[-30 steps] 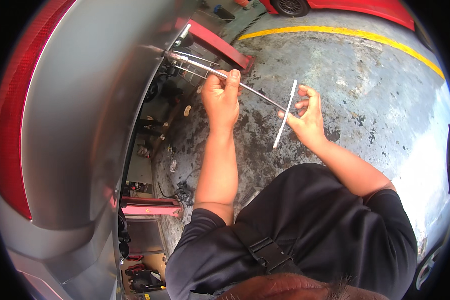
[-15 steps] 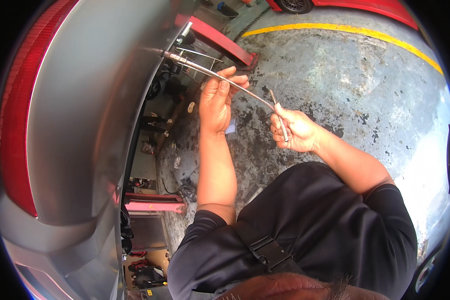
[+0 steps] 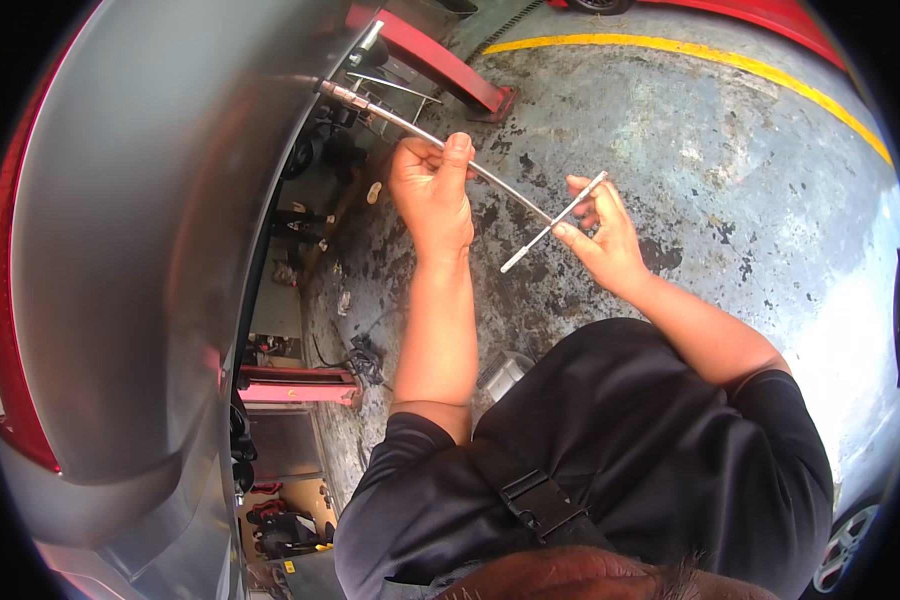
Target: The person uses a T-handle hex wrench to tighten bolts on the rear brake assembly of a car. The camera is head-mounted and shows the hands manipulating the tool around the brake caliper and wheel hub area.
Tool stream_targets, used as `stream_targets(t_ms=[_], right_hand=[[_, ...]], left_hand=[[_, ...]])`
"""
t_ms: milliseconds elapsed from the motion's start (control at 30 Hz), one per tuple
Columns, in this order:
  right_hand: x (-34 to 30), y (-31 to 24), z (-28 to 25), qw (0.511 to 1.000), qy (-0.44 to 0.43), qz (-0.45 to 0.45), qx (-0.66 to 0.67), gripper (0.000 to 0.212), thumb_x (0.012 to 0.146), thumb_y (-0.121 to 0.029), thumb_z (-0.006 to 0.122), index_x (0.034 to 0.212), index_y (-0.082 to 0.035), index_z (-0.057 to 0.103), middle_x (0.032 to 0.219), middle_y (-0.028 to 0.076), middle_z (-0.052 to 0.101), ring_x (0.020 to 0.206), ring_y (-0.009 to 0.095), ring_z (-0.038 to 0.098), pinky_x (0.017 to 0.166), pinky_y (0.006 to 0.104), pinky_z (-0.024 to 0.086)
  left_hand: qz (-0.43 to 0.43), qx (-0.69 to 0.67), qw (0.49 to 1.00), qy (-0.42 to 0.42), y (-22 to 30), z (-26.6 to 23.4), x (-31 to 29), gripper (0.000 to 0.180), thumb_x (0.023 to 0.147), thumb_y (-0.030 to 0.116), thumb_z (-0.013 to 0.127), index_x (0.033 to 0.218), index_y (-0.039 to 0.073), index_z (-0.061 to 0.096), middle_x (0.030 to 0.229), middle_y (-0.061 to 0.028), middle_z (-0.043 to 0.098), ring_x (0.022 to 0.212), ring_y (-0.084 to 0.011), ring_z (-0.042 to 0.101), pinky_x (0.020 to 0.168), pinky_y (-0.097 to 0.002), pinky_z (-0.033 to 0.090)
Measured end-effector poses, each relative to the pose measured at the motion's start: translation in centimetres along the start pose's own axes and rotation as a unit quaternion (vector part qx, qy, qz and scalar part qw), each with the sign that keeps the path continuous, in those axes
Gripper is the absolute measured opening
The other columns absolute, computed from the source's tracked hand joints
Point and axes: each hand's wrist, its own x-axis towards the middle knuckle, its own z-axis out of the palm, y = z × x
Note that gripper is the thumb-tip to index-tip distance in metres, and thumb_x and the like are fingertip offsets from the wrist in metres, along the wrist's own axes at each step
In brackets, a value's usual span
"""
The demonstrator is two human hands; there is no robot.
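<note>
A long metal T-handle wrench [image 3: 510, 187] slants from the lower edge of a grey car's rear bodywork [image 3: 120, 260] toward me. Its far socket end meets the panel edge, where the exact contact is too small to make out. My left hand [image 3: 433, 195] is closed round the middle of the shaft, thumb on top. At the near end, my right hand [image 3: 605, 240] loosely holds the crossbar, its thumb by the joint and its fingers curled near the bar's upper end. The bar's lower end sticks out free.
Red lift arms [image 3: 450, 65] reach out from beneath the car, another [image 3: 300, 385] lower down. A cable [image 3: 360, 355] and a clear container [image 3: 507, 372] lie on the worn grey floor [image 3: 730, 250]. Beyond a yellow line [image 3: 660, 42] stands a red car [image 3: 750, 18].
The wrench's crossbar has turned, now slanting up to the right. My right fingers have loosened and spread, while my left fingers have closed further round the shaft. The view has shifted slightly.
</note>
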Motion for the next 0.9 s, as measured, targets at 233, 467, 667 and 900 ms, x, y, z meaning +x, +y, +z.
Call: stream_targets(t_ms=[233, 467, 667, 900], right_hand=[[-1.0, -0.6, 2.0, 0.959, 0.086, 0.107, 0.249, 0.09, 0.09, -0.019, 0.084, 0.16, -0.01, 0.027, 0.142, 0.015, 0.045, 0.107, 0.021, 0.062, 0.084, 0.0329, 0.056], [1.0, -3.0, 1.0, 0.686, -0.145, 0.382, 0.602, 0.035, 0.114, -0.036, 0.049, 0.11, -0.006, 0.066, 0.082, 0.0, 0.063, 0.06, 0.009, 0.055, 0.066, 0.0298, 0.055], [2.0, -2.5, 1.5, 0.679, -0.222, 0.463, 0.524, 0.042, 0.113, -0.043, 0.05, 0.097, -0.009, 0.067, 0.061, -0.007, 0.047, 0.046, 0.007, 0.04, 0.051, 0.0285, 0.048], [3.0, -1.6, 0.3, 0.766, -0.174, 0.39, 0.482, 0.044, 0.111, -0.048, 0.053, 0.093, -0.011, 0.068, 0.066, -0.006, 0.052, 0.05, 0.008, 0.047, 0.053, 0.0283, 0.048]], left_hand=[[0.033, 0.061, 0.997, 0.023, -0.3, 0.1, 0.0, 0.023, 0.096, 0.011, 0.081, 0.093, 0.008, 0.058, 0.081, -0.0023, 0.067, 0.069, -0.0109, 0.066, 0.068, -0.0261, 0.057], [0.024, 0.074, 0.997, -0.001, -0.6, -0.7, 0.0, 0.019, 0.102, 0.017, 0.074, 0.102, 0.006, 0.058, 0.091, -0.0045, 0.068, 0.083, -0.0118, 0.069, 0.076, -0.0284, 0.058], [-0.056, 0.018, 0.987, -0.148, 1.3, -1.1, -0.7, 0.039, 0.114, 0.027, 0.049, 0.141, -0.001, 0.055, 0.117, -0.016, 0.072, 0.103, -0.0223, 0.07, 0.102, -0.039, 0.053], [-0.099, -0.002, 0.982, -0.163, 1.2, -1.6, -0.2, 0.037, 0.112, 0.026, 0.055, 0.136, -0.002, 0.061, 0.111, -0.0165, 0.077, 0.104, -0.0246, 0.073, 0.1, -0.0392, 0.055]])
